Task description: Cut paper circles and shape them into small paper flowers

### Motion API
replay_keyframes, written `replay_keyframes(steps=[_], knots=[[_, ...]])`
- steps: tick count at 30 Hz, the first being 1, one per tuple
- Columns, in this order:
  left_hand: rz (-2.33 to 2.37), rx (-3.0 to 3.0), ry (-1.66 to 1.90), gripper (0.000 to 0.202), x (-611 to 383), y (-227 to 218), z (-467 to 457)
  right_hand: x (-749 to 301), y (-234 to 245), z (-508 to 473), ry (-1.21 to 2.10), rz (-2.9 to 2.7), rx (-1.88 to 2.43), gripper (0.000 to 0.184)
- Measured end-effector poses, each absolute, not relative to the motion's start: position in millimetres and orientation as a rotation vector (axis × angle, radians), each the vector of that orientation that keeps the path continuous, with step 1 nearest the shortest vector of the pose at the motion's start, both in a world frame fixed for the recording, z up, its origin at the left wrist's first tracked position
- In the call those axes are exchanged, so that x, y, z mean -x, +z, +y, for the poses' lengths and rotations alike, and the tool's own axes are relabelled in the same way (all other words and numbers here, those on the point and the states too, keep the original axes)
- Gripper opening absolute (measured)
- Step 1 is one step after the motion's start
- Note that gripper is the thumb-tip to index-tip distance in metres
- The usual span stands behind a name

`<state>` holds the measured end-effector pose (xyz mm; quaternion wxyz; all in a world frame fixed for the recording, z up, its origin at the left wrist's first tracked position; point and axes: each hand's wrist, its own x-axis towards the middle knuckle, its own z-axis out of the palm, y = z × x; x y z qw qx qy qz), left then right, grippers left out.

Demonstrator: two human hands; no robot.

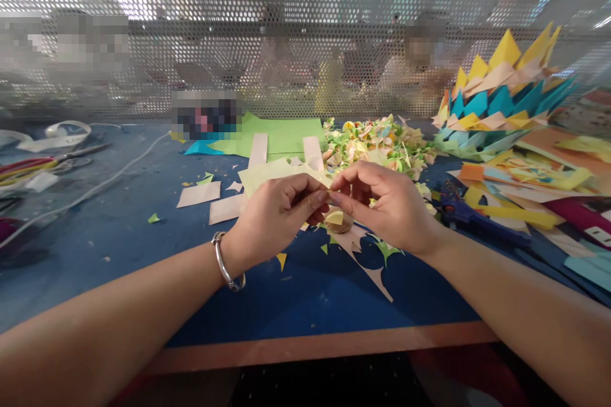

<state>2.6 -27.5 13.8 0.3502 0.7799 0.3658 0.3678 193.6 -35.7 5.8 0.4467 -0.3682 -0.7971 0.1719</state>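
Observation:
My left hand (pixel 291 210), with a silver bangle (pixel 223 261) at its wrist, pinches something tiny between thumb and forefinger. From the other side my right hand (pixel 379 200) pinches at the same spot, the fingertips of both meeting. What they hold is too small and too covered to name. Just beneath the fingers sits a small round tan object (pixel 340 222) with a yellow paper bit on it. A pale paper offcut (pixel 377 280) with cut-out edges lies below my right hand. Pale yellow paper (pixel 260 178) lies behind my left hand.
Behind stand a heap of small paper pieces (pixel 377 140) and green sheets (pixel 286 133). At right are a blue glue gun (pixel 477 219), paper scraps (pixel 525 178) and stacked pointed paper shapes (pixel 501 95). A white cord (pixel 95 187) crosses the left side. Perforated metal (pixel 305 44) rises behind.

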Motion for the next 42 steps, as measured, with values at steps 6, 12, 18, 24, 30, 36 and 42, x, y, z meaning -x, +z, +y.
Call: replay_keyframes(steps=[6, 12, 18, 24, 30, 36, 42], knots=[[0.92, -1.935, 0.908, 0.017, -0.9, 10.7, -25.7, -193.5, 6.7, -36.4, 0.591, -1.976, 0.953, 0.012], [0.845, -1.761, 0.816, 0.015, -1.4, 4.5, -19.6, -195.4, 5.3, -34.6, 0.699, -1.938, 1.008, 0.012], [0.851, -1.564, 0.856, 0.013, -4.0, 5.3, -18.0, -197.9, 2.8, -31.5, 0.845, -1.883, 0.98, 0.018], [0.89, -1.521, 0.834, 0.014, -5.0, 8.5, -18.9, -198.3, 2.7, -30.0, 0.876, -1.881, 0.977, 0.019], [0.911, -1.542, 0.882, 0.017, -6.8, 4.6, -21.4, -199.2, 3.7, -29.1, 0.874, -1.873, 0.98, 0.02], [0.975, -1.828, 0.925, 0.016, -10.0, -0.8, -22.1, -199.6, 5.4, -28.8, 0.84, -1.875, 0.994, 0.017], [1.088, -2.316, 0.783, 0.017, -12.0, -6.6, -21.0, -202.9, 9.0, -27.7, 0.746, -1.857, 1.003, 0.014]])
